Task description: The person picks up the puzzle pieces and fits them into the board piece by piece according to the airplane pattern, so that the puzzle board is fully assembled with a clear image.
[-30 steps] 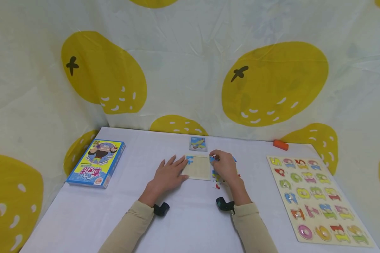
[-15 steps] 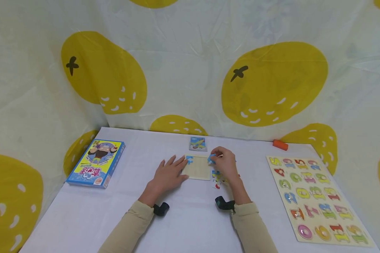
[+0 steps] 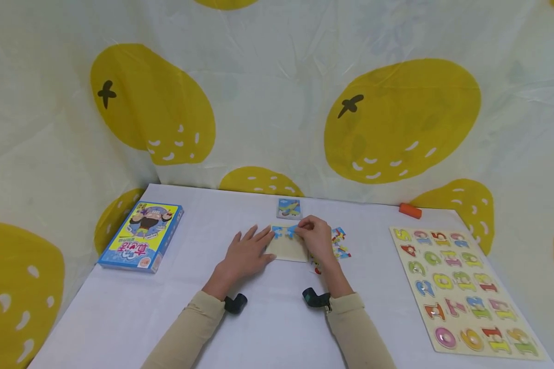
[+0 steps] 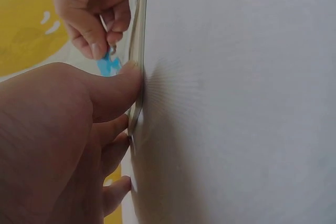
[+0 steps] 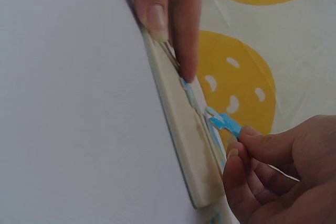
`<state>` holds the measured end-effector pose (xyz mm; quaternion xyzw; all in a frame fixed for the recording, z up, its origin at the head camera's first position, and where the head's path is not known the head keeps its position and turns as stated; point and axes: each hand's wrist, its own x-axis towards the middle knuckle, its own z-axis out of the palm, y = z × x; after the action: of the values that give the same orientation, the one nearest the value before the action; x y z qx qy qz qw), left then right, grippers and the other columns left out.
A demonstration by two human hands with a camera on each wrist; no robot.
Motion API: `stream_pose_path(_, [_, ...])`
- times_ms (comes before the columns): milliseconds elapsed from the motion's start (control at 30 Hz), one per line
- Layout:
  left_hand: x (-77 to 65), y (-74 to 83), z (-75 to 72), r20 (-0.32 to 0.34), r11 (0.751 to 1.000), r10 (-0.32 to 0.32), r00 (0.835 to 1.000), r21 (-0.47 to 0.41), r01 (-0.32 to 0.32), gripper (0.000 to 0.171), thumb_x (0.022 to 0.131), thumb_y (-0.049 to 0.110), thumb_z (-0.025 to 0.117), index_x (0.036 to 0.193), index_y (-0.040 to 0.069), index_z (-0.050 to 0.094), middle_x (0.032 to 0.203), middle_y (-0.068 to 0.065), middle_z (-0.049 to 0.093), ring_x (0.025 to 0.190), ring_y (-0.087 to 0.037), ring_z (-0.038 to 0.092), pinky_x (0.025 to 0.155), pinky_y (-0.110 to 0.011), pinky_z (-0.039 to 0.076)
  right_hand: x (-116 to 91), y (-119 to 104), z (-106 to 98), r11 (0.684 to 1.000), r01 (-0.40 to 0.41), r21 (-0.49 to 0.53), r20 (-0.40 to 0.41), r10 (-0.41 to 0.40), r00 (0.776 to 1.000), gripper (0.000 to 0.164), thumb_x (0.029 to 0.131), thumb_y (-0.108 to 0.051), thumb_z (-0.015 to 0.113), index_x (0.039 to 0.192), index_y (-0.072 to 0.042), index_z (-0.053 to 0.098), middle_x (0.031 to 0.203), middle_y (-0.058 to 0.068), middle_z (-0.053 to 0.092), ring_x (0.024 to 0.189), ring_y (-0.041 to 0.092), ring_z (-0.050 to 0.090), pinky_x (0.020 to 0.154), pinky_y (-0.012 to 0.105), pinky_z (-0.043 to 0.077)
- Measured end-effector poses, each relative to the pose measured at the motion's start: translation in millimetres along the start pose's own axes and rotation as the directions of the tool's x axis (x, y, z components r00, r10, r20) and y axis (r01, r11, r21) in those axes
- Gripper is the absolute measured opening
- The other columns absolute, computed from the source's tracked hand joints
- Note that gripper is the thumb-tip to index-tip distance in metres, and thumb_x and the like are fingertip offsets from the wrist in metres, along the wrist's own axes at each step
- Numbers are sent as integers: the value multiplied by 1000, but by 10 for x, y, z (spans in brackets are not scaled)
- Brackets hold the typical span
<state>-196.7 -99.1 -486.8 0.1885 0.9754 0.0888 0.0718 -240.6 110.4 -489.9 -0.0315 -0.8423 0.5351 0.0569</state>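
Observation:
My right hand (image 3: pixel 317 240) pinches a blue jigsaw piece (image 5: pixel 227 123) between thumb and fingertips, over the upper part of a pale wooden puzzle tray (image 3: pixel 290 252). Another blue puzzle piece (image 3: pixel 276 232) lies in the tray's upper left corner. With fingers spread, my left hand (image 3: pixel 246 256) rests on the table, its fingertips and thumb at the tray's left edge. In the left wrist view, the left thumb (image 4: pixel 118 92) presses on the tray's rim. Several loose colourful puzzle pieces (image 3: pixel 340 245) lie right of the tray, some partly hidden by the right hand.
Behind the tray lies a small picture card (image 3: pixel 289 208) with a plane on it. A blue and yellow box (image 3: pixel 141 237) sits at the left. On the right are a wooden number board (image 3: pixel 463 292) and an orange cylinder (image 3: pixel 410 210). A patterned curtain stands behind the table.
My right hand has taken the blue jigsaw piece from the loose pieces and moved left over the tray, next to the corner piece. The left hand stays in place.

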Motion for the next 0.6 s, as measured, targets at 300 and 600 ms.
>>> stream_pose_path(300, [-6,-16,-1,-13,1000,8,1000,-6,-8,66,99,53,49,157,25,32,164,7,29,154,-30,23,119,-63,23,-34,-26,134,1000,7,-22,12,-6,1000,6,86,-4,74,83,-2,69,71,10,65,54,14,63,51,20,49])
stream_pose_path(600, [-1,1,4,-21,1000,8,1000,-8,-8,66,99,53,50,156,24,34,164,6,30,153,-31,24,119,-64,23,-23,-32,177,986,11,-169,17,-9,1000,9,87,-8,73,82,-5,66,67,6,63,54,11,56,53,22,42])
